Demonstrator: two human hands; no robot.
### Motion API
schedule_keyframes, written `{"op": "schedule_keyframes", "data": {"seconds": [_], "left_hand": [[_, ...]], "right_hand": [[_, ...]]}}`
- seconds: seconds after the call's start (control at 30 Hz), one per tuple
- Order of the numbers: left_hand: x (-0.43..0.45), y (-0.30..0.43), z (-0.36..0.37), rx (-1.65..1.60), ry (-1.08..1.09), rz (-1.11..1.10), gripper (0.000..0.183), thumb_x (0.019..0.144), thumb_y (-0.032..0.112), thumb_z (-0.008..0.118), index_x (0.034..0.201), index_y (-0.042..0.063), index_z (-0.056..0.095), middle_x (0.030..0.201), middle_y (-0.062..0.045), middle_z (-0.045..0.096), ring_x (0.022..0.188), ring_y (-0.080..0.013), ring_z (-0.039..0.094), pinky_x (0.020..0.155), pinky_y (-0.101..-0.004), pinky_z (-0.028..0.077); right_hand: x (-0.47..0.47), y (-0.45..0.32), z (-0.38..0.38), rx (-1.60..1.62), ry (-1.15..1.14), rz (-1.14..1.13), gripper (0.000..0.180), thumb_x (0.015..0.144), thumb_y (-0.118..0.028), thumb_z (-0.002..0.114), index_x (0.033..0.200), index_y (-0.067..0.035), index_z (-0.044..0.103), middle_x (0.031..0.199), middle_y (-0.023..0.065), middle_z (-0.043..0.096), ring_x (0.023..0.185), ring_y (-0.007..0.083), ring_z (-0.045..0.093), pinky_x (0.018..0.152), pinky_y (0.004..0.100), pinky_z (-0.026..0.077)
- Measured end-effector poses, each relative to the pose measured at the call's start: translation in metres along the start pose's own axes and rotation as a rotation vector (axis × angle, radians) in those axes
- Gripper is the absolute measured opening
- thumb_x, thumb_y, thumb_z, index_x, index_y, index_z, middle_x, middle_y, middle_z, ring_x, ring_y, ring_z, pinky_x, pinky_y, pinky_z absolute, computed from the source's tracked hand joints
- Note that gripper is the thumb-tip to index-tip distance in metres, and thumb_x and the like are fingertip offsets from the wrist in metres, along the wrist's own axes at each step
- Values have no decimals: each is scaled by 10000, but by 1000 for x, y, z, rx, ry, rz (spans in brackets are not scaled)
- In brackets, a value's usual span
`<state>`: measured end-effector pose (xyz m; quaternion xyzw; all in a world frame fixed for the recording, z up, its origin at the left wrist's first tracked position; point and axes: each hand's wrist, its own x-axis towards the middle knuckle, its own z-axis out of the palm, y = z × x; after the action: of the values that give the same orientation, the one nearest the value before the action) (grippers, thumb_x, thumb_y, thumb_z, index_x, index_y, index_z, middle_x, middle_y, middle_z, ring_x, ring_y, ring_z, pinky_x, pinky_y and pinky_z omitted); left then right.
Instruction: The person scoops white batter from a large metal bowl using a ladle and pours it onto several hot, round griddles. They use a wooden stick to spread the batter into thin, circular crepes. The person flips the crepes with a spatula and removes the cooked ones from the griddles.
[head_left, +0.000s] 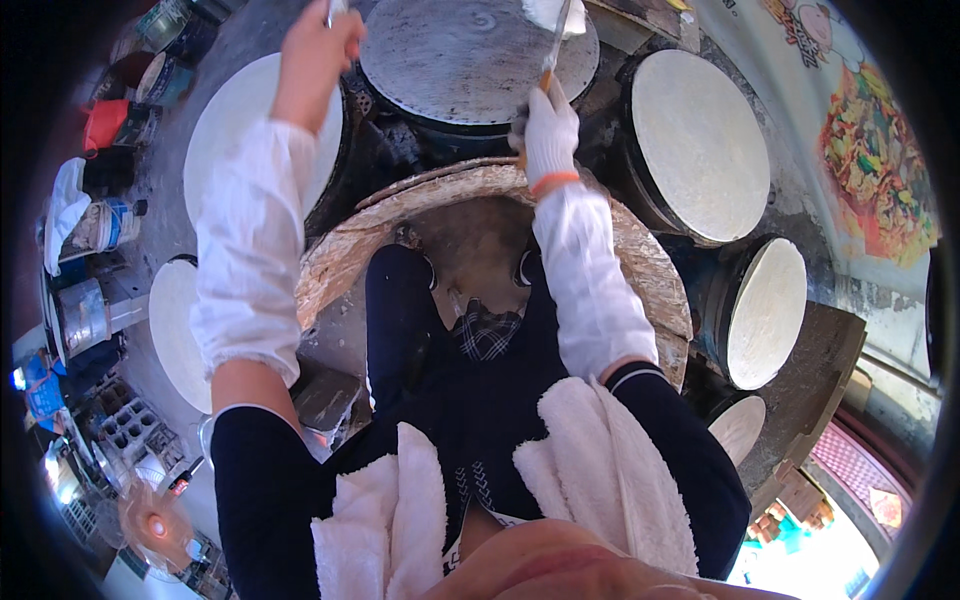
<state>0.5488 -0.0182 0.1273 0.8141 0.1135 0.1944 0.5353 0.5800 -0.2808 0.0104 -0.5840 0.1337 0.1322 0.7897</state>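
My bare left hand (315, 64) is raised at the top, slightly blurred, shut around a metal-looking utensil (337, 7); the frame's edge cuts off the rest of it. A white knit glove covers my right hand (551, 139), which grips the wooden handle of a spatula (553, 56). Its far end meets a white, soft mass (564, 16), like dough or batter, over the far round griddle (472, 82). That griddle's surface is grey and streaked, with a faint swirl. Pale sheets cover the left griddle (247, 97) and the right griddle (701, 146).
A worn, curved wooden rim (450, 178) rings my seat. More pale-covered griddles stand at near left (180, 330) and right (765, 311). Buckets (112, 225), a red container (105, 124) and a fan (154, 525) line the left. A wall with a food picture (874, 165) rises at right.
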Motion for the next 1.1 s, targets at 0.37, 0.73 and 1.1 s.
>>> {"op": "schedule_keyframes", "data": {"seconds": [0.37,0.73,1.1], "left_hand": [[-334,-67,-10,-322,149,-917,349,946,299,674,693,132,502,531,42,449,398,-77,392,396,-266,304],[-450,-154,-22,313,161,-467,202,860,230,643,925,71,748,844,-165,700,778,-337,687,706,-416,519],[-438,-162,-18,335,159,-585,185,874,234,632,921,101,753,823,-151,706,776,-342,693,714,-420,532]], "right_hand": [[37,3,-63,-980,-13,-772,471,901,-320,604,1344,-160,623,1035,175,735,876,319,722,805,416,547],[24,-8,-32,-1122,68,-558,450,916,-307,517,1327,-151,615,1130,273,664,1107,456,614,966,495,485],[79,-31,-62,-1237,52,-423,513,892,-346,589,1339,-95,610,1187,234,673,1133,368,646,977,408,495]]}}
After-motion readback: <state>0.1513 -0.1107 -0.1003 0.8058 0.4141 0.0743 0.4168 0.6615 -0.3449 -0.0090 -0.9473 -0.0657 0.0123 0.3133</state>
